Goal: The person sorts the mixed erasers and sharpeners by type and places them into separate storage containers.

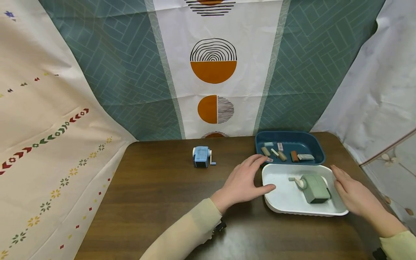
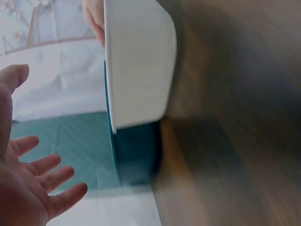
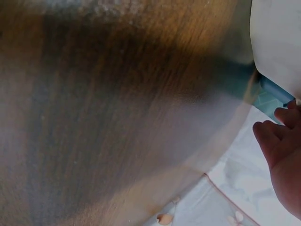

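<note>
A white tray (image 1: 282, 198) stands at the right of the table with a green crank pencil sharpener (image 1: 314, 188) in it. My left hand (image 1: 242, 180) is spread beside the tray's left end, thumb overlapping the rim in the head view. The left wrist view shows that hand (image 2: 28, 174) with its fingers apart and nothing in them, a gap between it and the white tray (image 2: 141, 61). At the tray's right end, my right hand (image 1: 357, 195) lies along the rim with fingers extended. In the right wrist view, the right hand (image 3: 287, 160) is partly cut off by the frame edge.
Behind the white tray sits a dark blue tray (image 1: 312, 142) with several erasers (image 1: 282, 156) in it. A blue crank pencil sharpener (image 1: 201, 156) stands at the back middle of the brown table (image 1: 156, 202). Cloth hangings (image 1: 130, 72) border the table's back and sides.
</note>
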The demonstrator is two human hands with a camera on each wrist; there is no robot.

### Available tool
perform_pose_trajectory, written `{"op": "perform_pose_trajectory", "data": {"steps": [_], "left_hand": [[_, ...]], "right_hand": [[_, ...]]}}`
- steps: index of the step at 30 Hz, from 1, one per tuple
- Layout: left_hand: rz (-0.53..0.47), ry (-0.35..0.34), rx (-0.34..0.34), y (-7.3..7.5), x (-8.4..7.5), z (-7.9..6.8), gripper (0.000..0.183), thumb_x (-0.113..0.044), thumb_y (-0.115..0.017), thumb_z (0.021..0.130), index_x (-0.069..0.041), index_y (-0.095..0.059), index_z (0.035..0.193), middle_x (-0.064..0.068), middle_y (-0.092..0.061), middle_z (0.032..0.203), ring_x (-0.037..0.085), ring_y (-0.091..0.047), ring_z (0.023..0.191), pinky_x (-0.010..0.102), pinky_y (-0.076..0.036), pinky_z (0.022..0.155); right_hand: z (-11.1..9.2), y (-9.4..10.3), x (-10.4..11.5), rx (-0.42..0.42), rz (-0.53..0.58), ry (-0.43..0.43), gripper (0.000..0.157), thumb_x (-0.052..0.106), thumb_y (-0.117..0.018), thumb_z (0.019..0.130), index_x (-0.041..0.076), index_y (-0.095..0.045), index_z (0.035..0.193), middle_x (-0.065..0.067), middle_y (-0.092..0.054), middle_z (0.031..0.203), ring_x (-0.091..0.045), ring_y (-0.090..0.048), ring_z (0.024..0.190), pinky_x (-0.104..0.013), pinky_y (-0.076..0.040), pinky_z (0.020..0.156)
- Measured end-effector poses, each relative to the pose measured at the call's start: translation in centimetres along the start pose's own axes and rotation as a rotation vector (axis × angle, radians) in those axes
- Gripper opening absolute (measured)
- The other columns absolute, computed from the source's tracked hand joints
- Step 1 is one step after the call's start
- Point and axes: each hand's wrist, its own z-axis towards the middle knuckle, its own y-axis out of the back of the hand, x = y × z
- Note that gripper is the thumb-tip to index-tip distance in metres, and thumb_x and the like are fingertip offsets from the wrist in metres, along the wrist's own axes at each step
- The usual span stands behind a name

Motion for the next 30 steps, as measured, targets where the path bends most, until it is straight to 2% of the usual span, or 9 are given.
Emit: {"op": "perform_pose_trajectory", "data": {"steps": [7,10,18,23,27,30], "left_hand": [[0.024,0.079,-0.064,1.5,3.8,-2.2,0.087,-0.062,-0.073,0.095,-0.018,-0.043,0.164,0.007,-0.042,0.167,0.025,-0.048,0.148,0.051,-0.045,0.116],[0.039,0.105,-0.067,2.2,5.7,-3.0,0.089,-0.062,-0.074,0.094,-0.018,-0.042,0.165,0.008,-0.041,0.167,0.028,-0.046,0.149,0.052,-0.043,0.117],[0.053,0.153,0.032,5.8,11.4,-3.9,0.104,-0.052,-0.082,0.092,-0.019,-0.025,0.171,0.013,-0.011,0.178,0.038,-0.008,0.164,0.066,-0.02,0.125],[0.075,0.186,0.06,7.5,14.3,-3.9,0.112,-0.048,-0.087,0.089,-0.013,-0.02,0.172,0.016,-0.008,0.178,0.043,-0.007,0.163,0.07,-0.017,0.125],[0.081,0.219,0.093,7.8,15.9,-3.8,0.116,-0.046,-0.087,0.089,-0.012,-0.014,0.172,0.018,-0.008,0.178,0.043,-0.005,0.163,0.067,-0.014,0.126],[0.102,0.229,0.109,7.7,16.8,-3.6,0.115,-0.043,-0.088,0.089,-0.011,-0.015,0.172,0.02,-0.01,0.177,0.044,-0.006,0.163,0.067,-0.014,0.126]], "right_hand": [[-0.1,0.1,0.0,-0.009,-0.009,0.004,0.059,0.019,-0.036,0.117,-0.008,-0.018,0.166,-0.041,-0.028,0.163,-0.062,-0.029,0.149,-0.068,-0.017,0.123],[-0.1,0.1,0.0,-0.002,-0.011,-0.004,0.059,0.019,-0.036,0.117,-0.008,-0.018,0.166,-0.041,-0.028,0.163,-0.062,-0.029,0.149,-0.07,-0.019,0.121],[0.0,0.0,0.2,-0.012,0.0,-0.002,0.059,0.019,-0.037,0.117,-0.008,-0.019,0.166,-0.041,-0.029,0.162,-0.062,-0.03,0.148,-0.068,-0.018,0.123],[0.0,-0.1,0.3,-0.01,0.007,-0.008,0.059,0.02,-0.037,0.117,-0.008,-0.019,0.166,-0.041,-0.029,0.162,-0.062,-0.03,0.148,-0.07,-0.02,0.121],[-0.1,-0.1,0.1,-0.02,0.007,-0.004,0.059,0.019,-0.037,0.117,-0.008,-0.02,0.166,-0.042,-0.031,0.161,-0.063,-0.031,0.147,-0.07,-0.021,0.12],[-0.1,-0.1,0.0,-0.04,0.006,0.012,0.058,0.018,-0.038,0.117,-0.009,-0.022,0.165,-0.042,-0.032,0.16,-0.062,-0.033,0.146,-0.067,-0.02,0.123]]}}
